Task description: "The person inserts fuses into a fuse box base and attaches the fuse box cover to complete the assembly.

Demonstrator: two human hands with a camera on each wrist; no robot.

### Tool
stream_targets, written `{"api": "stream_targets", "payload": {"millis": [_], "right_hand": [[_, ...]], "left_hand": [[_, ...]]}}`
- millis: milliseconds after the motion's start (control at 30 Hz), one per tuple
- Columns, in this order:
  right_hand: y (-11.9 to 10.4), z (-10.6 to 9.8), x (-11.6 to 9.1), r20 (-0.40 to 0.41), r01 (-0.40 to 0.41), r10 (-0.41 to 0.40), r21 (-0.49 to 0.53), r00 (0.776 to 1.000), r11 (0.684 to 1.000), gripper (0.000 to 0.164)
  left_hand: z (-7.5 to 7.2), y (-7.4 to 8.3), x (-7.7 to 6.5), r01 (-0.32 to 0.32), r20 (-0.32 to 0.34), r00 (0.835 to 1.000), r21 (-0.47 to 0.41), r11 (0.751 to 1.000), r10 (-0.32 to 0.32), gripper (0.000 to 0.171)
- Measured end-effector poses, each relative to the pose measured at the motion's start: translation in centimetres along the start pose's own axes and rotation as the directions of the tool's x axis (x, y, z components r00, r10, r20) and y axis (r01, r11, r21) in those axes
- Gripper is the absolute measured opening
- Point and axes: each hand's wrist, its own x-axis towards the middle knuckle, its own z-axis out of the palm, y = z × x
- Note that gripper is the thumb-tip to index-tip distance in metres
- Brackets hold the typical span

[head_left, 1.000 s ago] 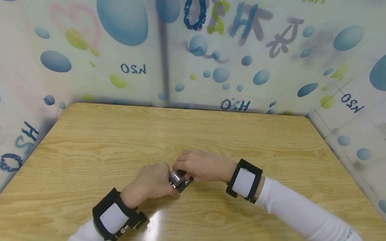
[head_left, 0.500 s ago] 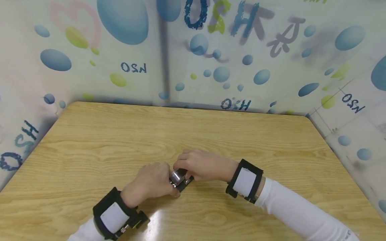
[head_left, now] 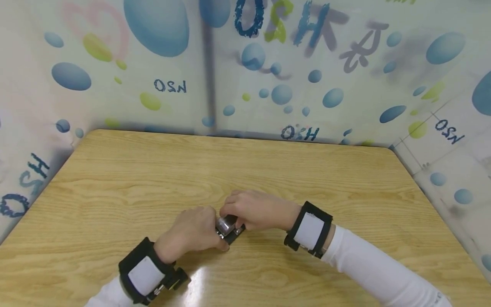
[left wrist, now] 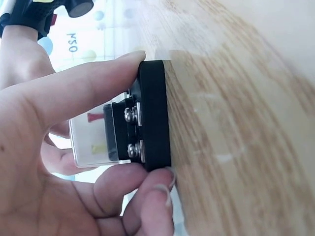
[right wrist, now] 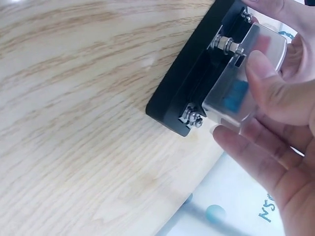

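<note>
A small fuse box (head_left: pixel 227 226) with a black base (left wrist: pixel 154 118) and a clear cover (right wrist: pixel 241 81) stands on the table at centre front. My left hand (head_left: pixel 193 230) grips the base, thumb on one end and fingertips on the other. From the right, my right hand (head_left: pixel 264 210) pinches the clear cover between thumb and fingers. Metal screw terminals (right wrist: pixel 227 45) line the base's side. Through the cover show a red fuse (left wrist: pixel 95 117), a yellow fuse (left wrist: pixel 99 149) and a blue fuse (right wrist: pixel 235 96). In the head view the fingers hide part of the box.
The wood-grain table (head_left: pixel 153 170) reaches back to a white wall (head_left: pixel 126 98) printed with blue and green spots and letters. Black bands with white patches, a left one (head_left: pixel 147 275) and a right one (head_left: pixel 310 230), circle the wrists.
The right wrist has shifted slightly to the left. Both hands keep their hold on the fuse box, which stays in place.
</note>
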Motion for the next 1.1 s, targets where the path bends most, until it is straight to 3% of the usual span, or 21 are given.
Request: {"api": "stream_targets", "payload": {"millis": [233, 500, 1100], "right_hand": [[-0.1, -0.1, 0.3, 0.041, -0.008, 0.009, -0.024, 0.999, 1.0, 0.028], [0.1, -0.1, 0.7, 0.036, -0.027, 0.025, 0.073, 0.999, 0.997, 0.027], [1.0, 0.3, 0.6, 0.001, -0.082, 0.083, 0.179, 0.997, 0.98, 0.034]], "left_hand": [[0.0, 0.0, 0.0, -0.014, -0.001, 1.0, -0.011, 1.0, 0.014, 0.042], [0.0, 0.0, 0.0, -0.003, 0.006, 1.0, -0.005, 1.0, 0.003, 0.043], [0.1, -0.1, 0.0, -0.011, -0.02, 1.0, 0.017, 1.0, 0.011, 0.042]]}}
